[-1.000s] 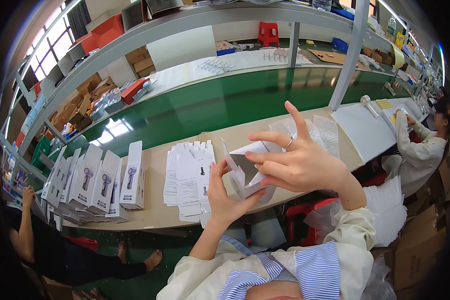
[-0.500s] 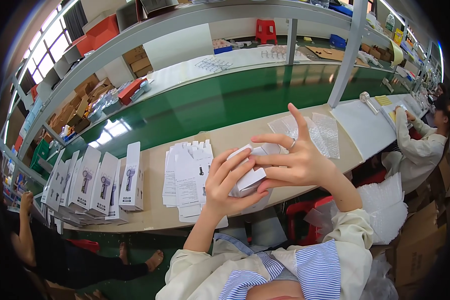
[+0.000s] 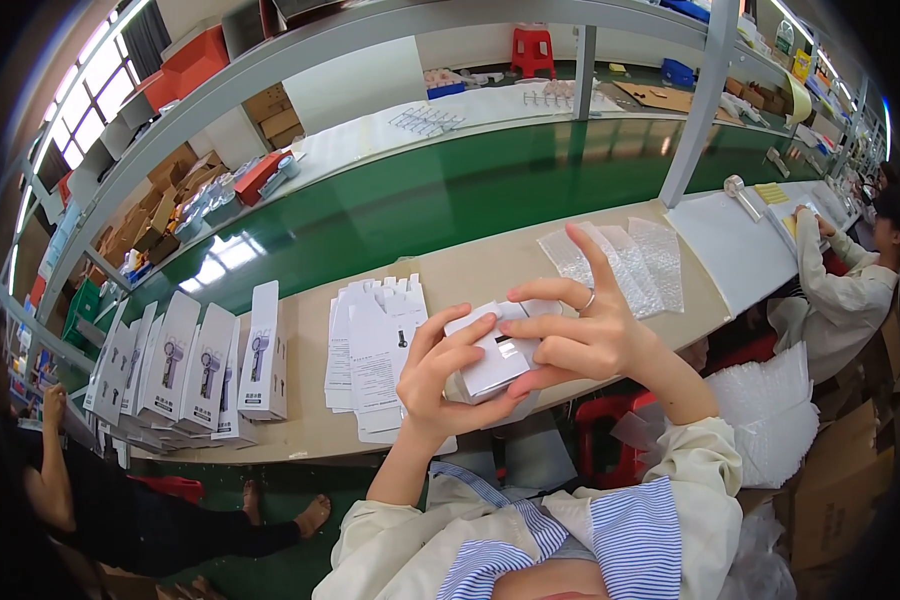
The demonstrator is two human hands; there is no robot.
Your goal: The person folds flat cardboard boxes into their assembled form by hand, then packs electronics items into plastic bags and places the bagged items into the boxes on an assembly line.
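Observation:
Between my two hands is a small white carton (image 3: 495, 372), its end turned up toward me. Flaps lie folded inward over that end, with a narrow dark gap between them. My left hand (image 3: 438, 372) grips the carton's left side, its fingertips on the top edge. From the right, my right hand (image 3: 600, 338) presses the flaps with thumb and fingers while its index finger points up and away. Just left of my hands, flat printed carton blanks (image 3: 375, 350) lie in an overlapping pile on the table (image 3: 305, 440).
Several upright printed boxes (image 3: 262, 355) stand at the table's left end. Bubble wrap sheets (image 3: 625, 262) lie beyond my right hand, and more bubble wrap (image 3: 765, 410) is piled by a red stool (image 3: 610, 440). A co-worker (image 3: 840, 270) sits at right; another person (image 3: 120, 500) is at left.
The flaps stood partly raised before and now lie flatter across the carton's end. My fingers have shifted onto them, and the carton's end is tipped more toward me.

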